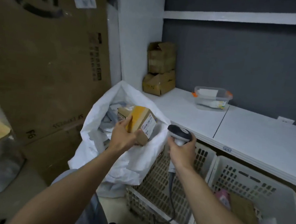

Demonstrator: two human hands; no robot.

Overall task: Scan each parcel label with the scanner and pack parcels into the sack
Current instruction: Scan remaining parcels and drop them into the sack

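Brown cardboard banded in yellow tape, the parcel (pixel 139 122) hangs over the open mouth of the white sack (pixel 95 125). The left hand (pixel 123 135) has its grip curled round the near end, and the label (pixel 148 127) faces right. The right hand (pixel 181 151) has its grip clamped on the scanner (pixel 178 133), whose head sits just beside the label.

Held by one end only, the parcel could slip into the sack unscanned. The steeply angled label may not read. The scanner cable (pixel 170 195) trails over a perforated basket (pixel 157 177) and could snag.

A second basket (pixel 245 182) holds more parcels under the white surface (pixel 250 129), which carries a clear plastic container (pixel 211 98) and two stacked cardboard boxes (pixel 160 68). A large carton (pixel 40 56) crowds the sack's left side.
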